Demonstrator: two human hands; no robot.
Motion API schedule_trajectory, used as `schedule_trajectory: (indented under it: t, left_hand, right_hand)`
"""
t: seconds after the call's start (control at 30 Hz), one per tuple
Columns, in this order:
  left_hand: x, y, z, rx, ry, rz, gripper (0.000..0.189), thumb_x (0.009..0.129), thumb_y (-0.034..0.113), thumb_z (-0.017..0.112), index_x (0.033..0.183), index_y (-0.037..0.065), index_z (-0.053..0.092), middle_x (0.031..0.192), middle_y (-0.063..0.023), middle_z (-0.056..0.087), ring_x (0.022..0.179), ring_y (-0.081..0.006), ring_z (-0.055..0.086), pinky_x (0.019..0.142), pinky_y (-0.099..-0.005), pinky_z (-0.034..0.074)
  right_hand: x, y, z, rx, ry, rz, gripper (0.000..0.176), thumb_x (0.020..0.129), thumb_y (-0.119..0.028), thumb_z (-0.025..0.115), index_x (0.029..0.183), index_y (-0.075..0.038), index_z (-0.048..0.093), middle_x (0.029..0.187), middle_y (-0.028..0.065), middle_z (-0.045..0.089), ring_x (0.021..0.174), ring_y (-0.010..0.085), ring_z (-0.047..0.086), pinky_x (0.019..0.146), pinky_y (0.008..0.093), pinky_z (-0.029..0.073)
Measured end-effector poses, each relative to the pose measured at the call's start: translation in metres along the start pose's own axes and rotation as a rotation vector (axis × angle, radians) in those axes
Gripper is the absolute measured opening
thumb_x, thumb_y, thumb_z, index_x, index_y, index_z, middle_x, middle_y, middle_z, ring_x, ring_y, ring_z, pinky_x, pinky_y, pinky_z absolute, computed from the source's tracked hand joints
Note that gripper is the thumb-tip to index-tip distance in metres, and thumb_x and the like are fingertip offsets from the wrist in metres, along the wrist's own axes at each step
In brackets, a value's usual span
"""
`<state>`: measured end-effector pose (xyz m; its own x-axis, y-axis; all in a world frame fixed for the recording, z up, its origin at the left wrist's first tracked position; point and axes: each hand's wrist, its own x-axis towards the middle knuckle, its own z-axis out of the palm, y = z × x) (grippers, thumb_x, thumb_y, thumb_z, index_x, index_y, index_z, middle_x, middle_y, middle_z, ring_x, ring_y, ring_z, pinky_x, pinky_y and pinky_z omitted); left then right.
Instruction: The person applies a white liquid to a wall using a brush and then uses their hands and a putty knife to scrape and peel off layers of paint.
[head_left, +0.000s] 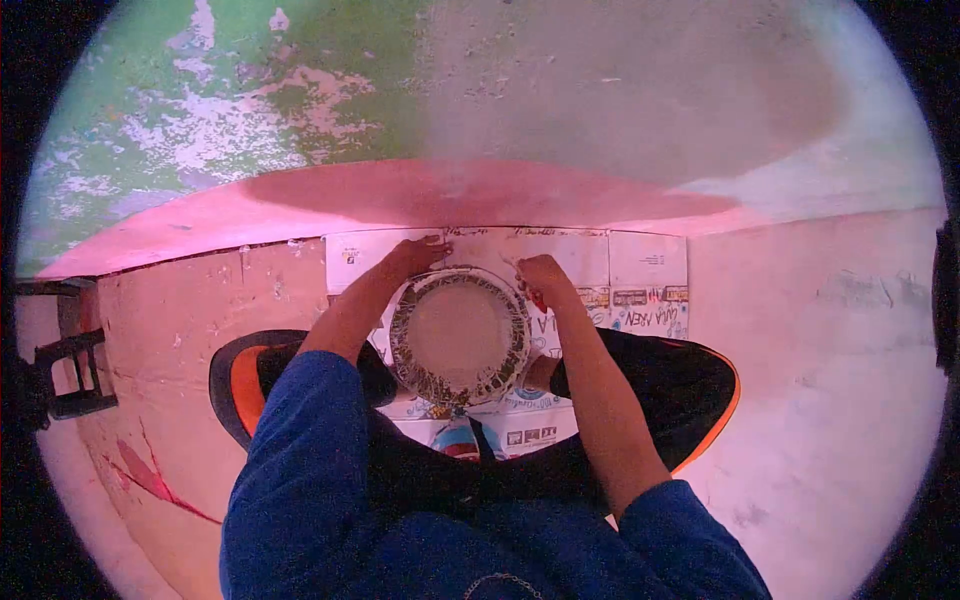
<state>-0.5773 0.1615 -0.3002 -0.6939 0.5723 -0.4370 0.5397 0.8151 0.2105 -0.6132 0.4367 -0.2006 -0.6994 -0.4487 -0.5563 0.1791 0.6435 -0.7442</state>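
Note:
A round, drum-like object (460, 330) with a pale flat top and a dark, rough patterned rim sits between my legs. My left hand (420, 256) rests at its far left edge, fingers stretched out toward the right. At the far right edge is my right hand (543, 272), its fingers closed round a small tool with a red handle (538, 298). The tool's kind cannot be made out. Beneath the round object lies flattened printed cardboard (645, 262).
A pink and green wall (330, 110) with peeling paint rises just beyond the cardboard. My bent legs, in black trousers with orange trim (246, 385), flank the round object. A dark frame-like object (80, 375) stands at the far left on the floor (800, 370).

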Motion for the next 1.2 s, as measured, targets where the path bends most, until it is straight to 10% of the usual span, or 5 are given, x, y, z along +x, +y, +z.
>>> schedule_trajectory:
  t: [0.4, 0.57, 0.93, 1.0, 1.2]
  left_hand:
    - [0.014, -0.007, 0.024, -0.011, -0.001, -0.023, 0.059, 0.077, 0.025, 0.049, 0.129, 0.021, 0.023, 0.136, 0.0063, 0.018, 0.123, -0.0232, 0.022, 0.083, -0.0358, 0.043]
    - [0.027, -0.026, 0.052, 0.053, 0.121, 0.127, 0.062, 0.075, 0.022, 0.051, 0.130, 0.021, 0.023, 0.136, 0.0058, 0.018, 0.123, -0.0250, 0.022, 0.085, -0.0369, 0.042]
    - [0.010, 0.000, 0.015, -0.044, -0.017, -0.021, 0.058, 0.077, 0.021, 0.048, 0.129, 0.022, 0.023, 0.135, 0.0091, 0.019, 0.123, -0.0219, 0.023, 0.080, -0.0375, 0.046]
    - [0.012, -0.001, 0.020, -0.147, -0.080, -0.106, 0.047, 0.083, 0.026, 0.037, 0.129, 0.023, 0.026, 0.137, 0.0071, 0.014, 0.124, -0.0243, 0.021, 0.091, -0.0370, 0.036]
    - [0.023, -0.002, 0.040, -0.087, -0.004, -0.074, 0.061, 0.077, 0.021, 0.049, 0.130, 0.023, 0.020, 0.136, 0.0090, 0.018, 0.124, -0.0209, 0.020, 0.088, -0.0414, 0.038]
  right_hand:
    - [0.045, -0.002, 0.006, -0.944, -0.145, -0.418, 0.020, 0.068, -0.015, 0.055, 0.056, 0.000, 0.055, 0.055, 0.0112, 0.057, 0.045, 0.0185, 0.056, 0.038, 0.0321, 0.042]
    - [0.048, -0.031, 0.019, 0.855, 0.071, 0.176, 0.013, 0.073, -0.010, 0.055, 0.065, -0.001, 0.052, 0.053, 0.0051, 0.048, 0.041, 0.0171, 0.045, 0.039, 0.0289, 0.039]
    - [-0.039, -0.060, -0.016, 0.515, -0.033, 0.290, 0.017, 0.078, -0.008, 0.050, 0.073, 0.008, 0.052, 0.066, 0.0124, 0.053, 0.039, 0.0109, 0.038, 0.037, 0.0248, 0.033]
    - [0.011, -0.006, -0.010, -0.337, -0.113, -0.329, 0.017, 0.078, -0.006, 0.048, 0.070, 0.010, 0.050, 0.067, 0.0159, 0.053, 0.036, 0.0108, 0.034, 0.035, 0.0250, 0.030]
    - [0.078, -0.005, 0.017, 0.650, -0.054, 0.332, 0.011, 0.075, -0.001, 0.046, 0.065, 0.005, 0.046, 0.059, 0.0137, 0.050, 0.035, 0.0118, 0.036, 0.031, 0.0255, 0.025]
